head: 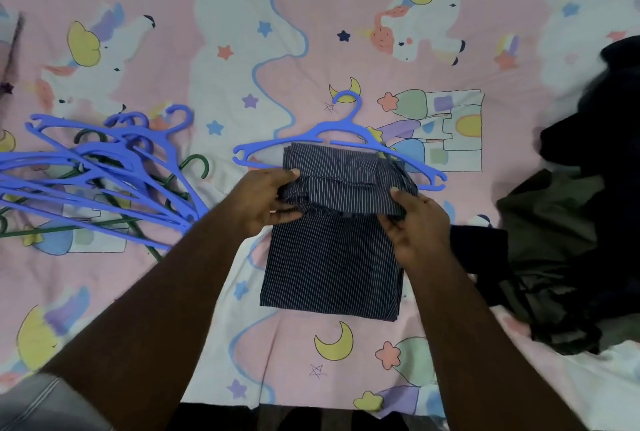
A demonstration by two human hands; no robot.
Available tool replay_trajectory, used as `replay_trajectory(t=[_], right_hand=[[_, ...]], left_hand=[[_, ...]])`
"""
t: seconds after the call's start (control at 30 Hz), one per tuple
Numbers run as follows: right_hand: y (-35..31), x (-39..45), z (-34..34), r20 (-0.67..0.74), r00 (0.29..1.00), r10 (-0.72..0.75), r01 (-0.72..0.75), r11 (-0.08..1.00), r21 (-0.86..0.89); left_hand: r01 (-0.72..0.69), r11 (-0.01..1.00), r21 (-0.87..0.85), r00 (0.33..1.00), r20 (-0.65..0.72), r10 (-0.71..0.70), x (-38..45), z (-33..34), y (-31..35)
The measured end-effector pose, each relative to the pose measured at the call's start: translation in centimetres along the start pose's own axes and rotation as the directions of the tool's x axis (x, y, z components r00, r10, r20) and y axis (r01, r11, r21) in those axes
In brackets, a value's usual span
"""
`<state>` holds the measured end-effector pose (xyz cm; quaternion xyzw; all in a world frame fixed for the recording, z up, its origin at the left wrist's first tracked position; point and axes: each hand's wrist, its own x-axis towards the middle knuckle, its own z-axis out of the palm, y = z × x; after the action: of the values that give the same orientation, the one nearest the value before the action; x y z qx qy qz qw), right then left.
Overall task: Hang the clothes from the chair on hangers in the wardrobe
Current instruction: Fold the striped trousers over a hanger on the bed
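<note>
Both hands (346, 212) pinch striped garment's (332, 257) folded edge, blue hanger (341, 141) just beyond fingertips, lying crosswise.

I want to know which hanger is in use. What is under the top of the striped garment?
A blue hanger lies under the striped garment: hook and both arm ends show, its middle is covered. Both the left hand and right hand grip the fabric's folded top.

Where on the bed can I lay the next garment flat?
Free sheet lies beyond the blue hanger, and nearer, below the striped garment. Crowded: hanger pile left, dark clothes heap right. Left hand and right hand grip the garment.
</note>
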<state>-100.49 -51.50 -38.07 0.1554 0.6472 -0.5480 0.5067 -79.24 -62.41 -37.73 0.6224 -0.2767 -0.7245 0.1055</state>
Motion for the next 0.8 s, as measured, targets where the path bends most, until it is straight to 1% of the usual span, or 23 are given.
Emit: replay_trajectory(t=[0.03, 0.1, 0.17, 0.2, 0.23, 0.3, 0.33, 0.4, 0.47, 0.53, 0.57, 0.6, 0.63, 0.67, 0.73, 0.77, 0.8], right_hand=[[0.4, -1.0, -1.1, 0.003, 1.0, 0.021, -0.021, 1.0, -0.013], [2.0, -3.1, -3.6, -0.02, 0.996, 0.086, -0.088, 0.986, -0.145], [4.0, -4.5, -5.7, -0.114, 0.99, 0.088, -0.125, 0.92, -0.37], [4.8, -4.7, -6.4, -0.164, 0.986, 0.037, -0.11, 0.88, -0.461], [5.1, -4.7, -6.8, -0.187, 0.982, -0.036, -0.069, 0.848, -0.525], [4.7, -4.6, -6.3, -0.167, 0.967, -0.192, 0.051, 0.79, -0.612], [4.4, -4.4, -5.8, -0.127, 0.961, -0.247, 0.109, 0.758, -0.643], [3.7, -4.0, -4.7, -0.049, 0.955, -0.294, 0.186, 0.716, -0.673], [3.2, -3.3, -3.9, 0.001, 0.948, -0.318, 0.231, 0.685, -0.691], [2.9, -2.5, -3.4, 0.04, 0.935, -0.353, 0.271, 0.634, -0.724], [2.8, -2.0, -3.3, 0.056, 0.93, -0.364, 0.282, 0.605, -0.745], [2.7, -1.6, -3.2, 0.074, 0.926, -0.371, 0.29, 0.571, -0.768], [2.8, -1.2, -3.1, 0.09, 0.925, -0.37, 0.293, 0.541, -0.789], [3.0, -0.9, -3.0, 0.105, 0.927, -0.359, 0.291, 0.514, -0.807], [3.4, -0.6, -2.7, 0.128, 0.934, -0.333, 0.281, 0.465, -0.839], [3.8, -0.5, -2.5, 0.139, 0.937, -0.32, 0.277, 0.44, -0.854], [4.2, -0.4, -2.4, 0.149, 0.939, -0.309, 0.274, 0.416, -0.867]], left_hand=[[0.055, 0.998, 0.008, 0.998, 0.038, -0.055, -0.9, -0.6, -0.6], [0.175, 0.976, 0.13, 0.981, 0.066, -0.185, -2.8, -2.3, -2.5], [0.25, 0.933, 0.261, 0.966, -0.002, -0.258, -4.4, -3.8, -4.4], [0.266, 0.924, 0.273, 0.964, -0.049, -0.263, -4.7, -4.3, -5.1], [0.266, 0.932, 0.244, 0.964, -0.088, -0.252, -4.9, -4.6, -5.5], [0.218, 0.966, 0.136, 0.971, -0.133, -0.2, -4.9, -4.5, -5.5], [0.169, 0.982, 0.088, 0.976, -0.15, -0.155, -4.7, -4.1, -5.4], [0.041, 0.998, 0.05, 0.98, -0.194, -0.031, -4.2, -3.0, -5.1], [-0.075, 0.994, 0.079, 0.963, -0.253, 0.093, -3.5, -1.7, -5.0], [-0.167, 0.972, 0.165, 0.915, -0.341, 0.215, -2.8, -0.8, -4.9], [-0.189, 0.961, 0.201, 0.891, -0.376, 0.254, -2.4, -0.6, -4.9], [-0.197, 0.957, 0.214, 0.878, -0.396, 0.269, -2.1, -0.5, -4.9], [-0.191, 0.96, 0.204, 0.883, -0.391, 0.259, -1.8, -0.4, -4.9], [-0.169, 0.969, 0.178, 0.902, -0.369, 0.225, -1.5, -0.4, -5.0], [-0.078, 0.984, 0.157, 0.948, -0.294, 0.122, -1.1, -0.4, -5.6], [-0.042, 0.979, 0.201, 0.961, -0.26, 0.094, -1.0, -0.3, -6.1], [-0.027, 0.961, 0.275, 0.966, -0.239, 0.095, -1.0, -0.2, -6.6]])
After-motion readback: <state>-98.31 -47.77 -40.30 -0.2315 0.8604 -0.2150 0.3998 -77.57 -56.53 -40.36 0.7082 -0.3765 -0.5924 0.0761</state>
